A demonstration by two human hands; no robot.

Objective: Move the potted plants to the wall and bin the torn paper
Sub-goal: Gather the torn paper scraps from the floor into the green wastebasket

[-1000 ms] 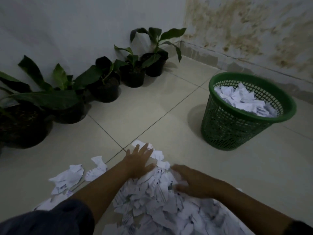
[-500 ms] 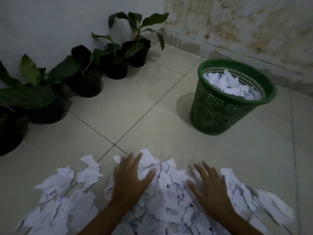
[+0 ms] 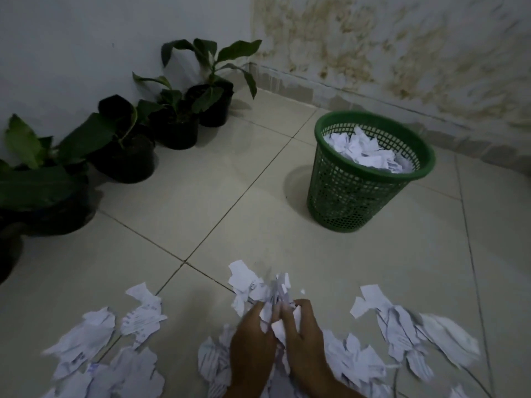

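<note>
Torn paper [image 3: 138, 320], white scraps with faint printed lines, litters the tiled floor [image 3: 201, 196] at the near edge. The left hand [image 3: 253, 343] and right hand [image 3: 304, 340] press together, clutching a bunch of scraps [image 3: 258, 285]. More fills the green basket [image 3: 344, 202]; potted plants [image 3: 172, 122] line the wall [image 3: 71, 53].

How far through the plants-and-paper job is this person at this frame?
Plants look done: the potted plants stand in a row along the wall. Paper is partway: the green basket already holds scraps. In hand now, the left hand and right hand squeeze a bunch of torn paper between them. Left to do: many scattered pieces remain on the floor.
</note>
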